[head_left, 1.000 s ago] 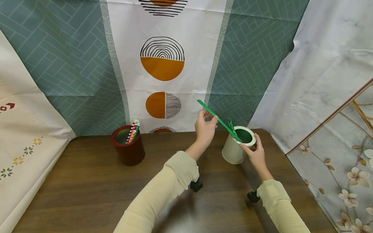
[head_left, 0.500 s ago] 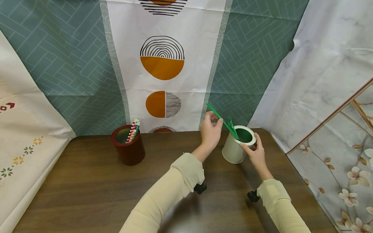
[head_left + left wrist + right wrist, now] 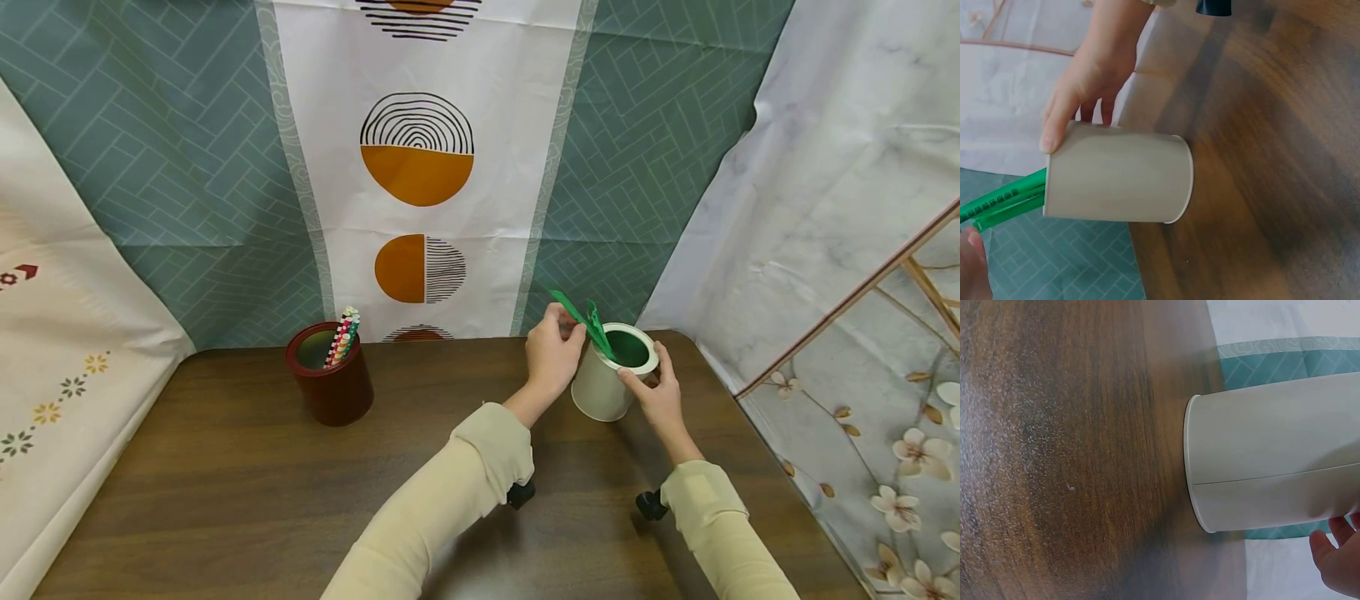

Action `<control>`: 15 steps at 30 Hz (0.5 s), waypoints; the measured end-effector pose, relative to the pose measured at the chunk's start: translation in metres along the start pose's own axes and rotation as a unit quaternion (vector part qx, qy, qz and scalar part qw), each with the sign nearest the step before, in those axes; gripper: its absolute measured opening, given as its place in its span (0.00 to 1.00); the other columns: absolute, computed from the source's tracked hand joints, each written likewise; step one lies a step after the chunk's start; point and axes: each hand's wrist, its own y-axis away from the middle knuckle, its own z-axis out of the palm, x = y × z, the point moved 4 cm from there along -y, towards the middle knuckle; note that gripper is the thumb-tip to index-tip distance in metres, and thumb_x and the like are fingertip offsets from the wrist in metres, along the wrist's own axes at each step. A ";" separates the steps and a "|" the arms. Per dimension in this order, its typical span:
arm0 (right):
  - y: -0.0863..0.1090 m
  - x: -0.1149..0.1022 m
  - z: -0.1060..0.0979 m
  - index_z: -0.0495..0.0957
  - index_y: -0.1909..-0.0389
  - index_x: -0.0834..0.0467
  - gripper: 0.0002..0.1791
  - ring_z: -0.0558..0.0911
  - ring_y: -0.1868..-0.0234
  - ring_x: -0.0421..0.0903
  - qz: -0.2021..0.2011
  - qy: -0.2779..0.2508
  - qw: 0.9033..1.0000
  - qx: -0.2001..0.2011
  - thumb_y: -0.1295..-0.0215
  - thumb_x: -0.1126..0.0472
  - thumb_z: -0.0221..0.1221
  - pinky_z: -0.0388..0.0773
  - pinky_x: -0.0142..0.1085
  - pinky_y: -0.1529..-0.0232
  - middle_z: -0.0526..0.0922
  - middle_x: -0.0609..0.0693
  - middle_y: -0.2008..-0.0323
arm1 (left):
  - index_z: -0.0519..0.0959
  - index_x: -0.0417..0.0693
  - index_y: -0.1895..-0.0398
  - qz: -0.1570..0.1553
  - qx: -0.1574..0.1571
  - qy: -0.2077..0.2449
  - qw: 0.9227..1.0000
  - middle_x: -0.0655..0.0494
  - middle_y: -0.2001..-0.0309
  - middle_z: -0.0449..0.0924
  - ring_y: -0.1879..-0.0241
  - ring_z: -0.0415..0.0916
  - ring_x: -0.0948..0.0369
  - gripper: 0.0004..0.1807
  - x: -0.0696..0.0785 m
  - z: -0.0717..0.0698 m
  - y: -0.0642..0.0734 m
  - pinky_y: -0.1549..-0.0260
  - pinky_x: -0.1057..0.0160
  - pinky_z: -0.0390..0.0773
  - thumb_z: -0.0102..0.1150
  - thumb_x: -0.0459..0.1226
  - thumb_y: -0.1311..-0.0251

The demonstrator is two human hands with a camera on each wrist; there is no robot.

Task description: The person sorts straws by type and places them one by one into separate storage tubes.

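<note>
A cream-coloured canister (image 3: 600, 390) stands upright on the right of the table. My right hand (image 3: 660, 407) steadies it, thumb and fingers spread around its rim on the near right side. My left hand (image 3: 552, 354) pinches a long, thin green strip (image 3: 567, 307), which slants down to the right with its lower end inside the canister's mouth. A second green strip (image 3: 594, 321) pokes out beside it. Dark print shows on the shiny green surface in the left wrist view, but what the strips are is unclear. The canister's bottom is hidden from above.
A dark red canister (image 3: 333, 400) holding several patterned sticks (image 3: 342, 337) stands at the back left of the wooden table (image 3: 247, 492). A green and white patterned cloth (image 3: 420, 192) hangs behind the table. Floral cloth (image 3: 885, 467) hangs at the right.
My left hand has moved right and slightly down toward the cream canister, and the green strip has slid deeper into it. My right hand has stayed put.
</note>
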 end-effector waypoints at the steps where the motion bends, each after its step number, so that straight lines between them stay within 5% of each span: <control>1: -0.002 0.004 0.000 0.47 0.33 0.56 0.42 0.65 0.47 0.45 0.000 -0.004 1.000 0.000 0.46 0.64 0.59 0.63 0.15 0.65 0.59 0.58 0.37 | 0.71 0.47 0.61 0.000 -0.004 -0.005 1.000 0.56 0.63 0.81 0.65 0.80 0.64 0.08 0.000 0.002 0.001 0.66 0.70 0.76 0.54 0.37 0.44; 8: -0.010 0.022 -0.001 0.45 0.32 0.52 0.44 0.64 0.43 0.47 -0.001 -0.001 1.000 -0.004 0.46 0.61 0.60 0.63 0.17 0.62 0.57 0.55 0.36 | 0.72 0.47 0.62 -0.014 -0.050 -0.012 0.999 0.55 0.64 0.81 0.66 0.81 0.62 0.08 -0.004 0.016 0.014 0.68 0.72 0.76 0.55 0.38 0.44; 15: -0.005 0.010 -0.001 0.46 0.32 0.55 0.43 0.64 0.46 0.48 0.008 -0.008 1.000 -0.003 0.46 0.63 0.59 0.64 0.18 0.63 0.58 0.57 0.36 | 0.73 0.46 0.62 -0.024 -0.055 0.000 0.998 0.54 0.64 0.81 0.65 0.81 0.61 0.09 -0.012 0.019 0.019 0.66 0.70 0.77 0.56 0.37 0.45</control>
